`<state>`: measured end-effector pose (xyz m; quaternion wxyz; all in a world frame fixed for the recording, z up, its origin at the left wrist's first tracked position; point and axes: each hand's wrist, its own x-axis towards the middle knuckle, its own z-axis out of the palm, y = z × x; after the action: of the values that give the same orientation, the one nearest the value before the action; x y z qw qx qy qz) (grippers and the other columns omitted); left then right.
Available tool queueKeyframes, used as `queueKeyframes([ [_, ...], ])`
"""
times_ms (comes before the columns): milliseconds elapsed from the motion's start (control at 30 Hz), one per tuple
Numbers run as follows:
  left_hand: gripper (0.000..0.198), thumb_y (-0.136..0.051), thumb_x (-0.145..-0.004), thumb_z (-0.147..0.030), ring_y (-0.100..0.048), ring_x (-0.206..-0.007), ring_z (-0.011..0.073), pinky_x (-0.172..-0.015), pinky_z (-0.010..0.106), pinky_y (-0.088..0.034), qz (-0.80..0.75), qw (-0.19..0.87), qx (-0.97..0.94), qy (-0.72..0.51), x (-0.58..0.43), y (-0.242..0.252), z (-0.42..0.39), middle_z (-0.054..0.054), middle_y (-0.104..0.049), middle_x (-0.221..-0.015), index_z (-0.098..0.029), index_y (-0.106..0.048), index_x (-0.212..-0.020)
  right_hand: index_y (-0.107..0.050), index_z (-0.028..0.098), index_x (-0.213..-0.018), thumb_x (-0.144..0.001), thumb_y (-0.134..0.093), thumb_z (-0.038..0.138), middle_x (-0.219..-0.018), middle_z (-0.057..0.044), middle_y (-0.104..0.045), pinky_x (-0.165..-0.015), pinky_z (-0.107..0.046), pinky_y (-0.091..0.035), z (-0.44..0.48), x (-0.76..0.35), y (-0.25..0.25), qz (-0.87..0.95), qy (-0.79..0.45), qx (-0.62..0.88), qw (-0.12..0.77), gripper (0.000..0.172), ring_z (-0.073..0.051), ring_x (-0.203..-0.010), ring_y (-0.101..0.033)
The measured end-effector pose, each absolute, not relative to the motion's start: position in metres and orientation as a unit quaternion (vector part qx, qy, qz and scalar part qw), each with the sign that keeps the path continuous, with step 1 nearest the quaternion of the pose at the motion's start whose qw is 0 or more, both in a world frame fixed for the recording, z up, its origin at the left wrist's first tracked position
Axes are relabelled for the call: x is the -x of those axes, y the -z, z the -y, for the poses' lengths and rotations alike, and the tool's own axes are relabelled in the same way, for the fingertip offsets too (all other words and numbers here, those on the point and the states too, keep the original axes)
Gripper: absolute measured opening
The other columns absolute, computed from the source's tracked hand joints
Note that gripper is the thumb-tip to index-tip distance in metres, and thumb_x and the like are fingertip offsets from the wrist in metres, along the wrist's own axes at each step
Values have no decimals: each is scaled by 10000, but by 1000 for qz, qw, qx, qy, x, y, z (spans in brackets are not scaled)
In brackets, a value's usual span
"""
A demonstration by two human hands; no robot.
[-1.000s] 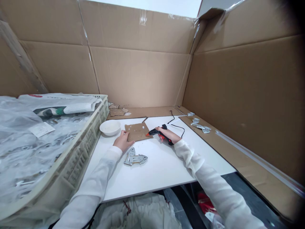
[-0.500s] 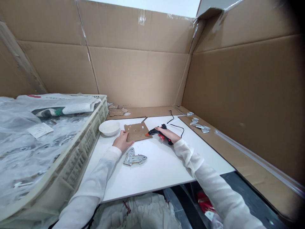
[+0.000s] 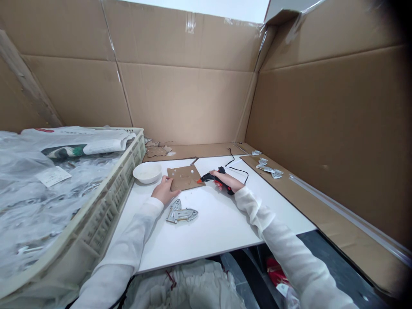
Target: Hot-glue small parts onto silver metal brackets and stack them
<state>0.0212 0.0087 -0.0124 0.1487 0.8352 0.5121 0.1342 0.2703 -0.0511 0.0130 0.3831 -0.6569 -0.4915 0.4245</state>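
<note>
The right hand (image 3: 227, 181) is closed around the handle of a black glue gun (image 3: 210, 176). The gun's orange tip touches the right edge of a small cardboard piece (image 3: 184, 177) lying on the white table (image 3: 219, 223). The gun looks light and rigid and is likely hot at the nozzle, so the handle seems the safe hold. The left hand (image 3: 164, 191) lies open, gripping nothing, on the thin, light cardboard's near left corner. Both forearms stretch forward, low over the table.

1 glue gun (image 3: 212, 177), 1 bowl (image 3: 147, 172), 1 cardboard pc (image 3: 185, 177), 1 crate (image 3: 106, 206), 2 metal-part piles (image 3: 180, 213) (image 3: 268, 168)
</note>
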Motion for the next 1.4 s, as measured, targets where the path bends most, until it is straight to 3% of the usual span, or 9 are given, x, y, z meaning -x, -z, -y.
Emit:
queueKeyframes([
  [1400,516,-519,-732,-431,-563,-946,230,-832,290,-413,-513,138,-838,-122,-21,12,-9,110,-399,-1228,-156,-478,-1166,-432,185,-570,-781,-488,487,-395,34,-404,-337,-202,-254,53,-280,-13,465,-421,675,389,373,-55,-319,-313],
])
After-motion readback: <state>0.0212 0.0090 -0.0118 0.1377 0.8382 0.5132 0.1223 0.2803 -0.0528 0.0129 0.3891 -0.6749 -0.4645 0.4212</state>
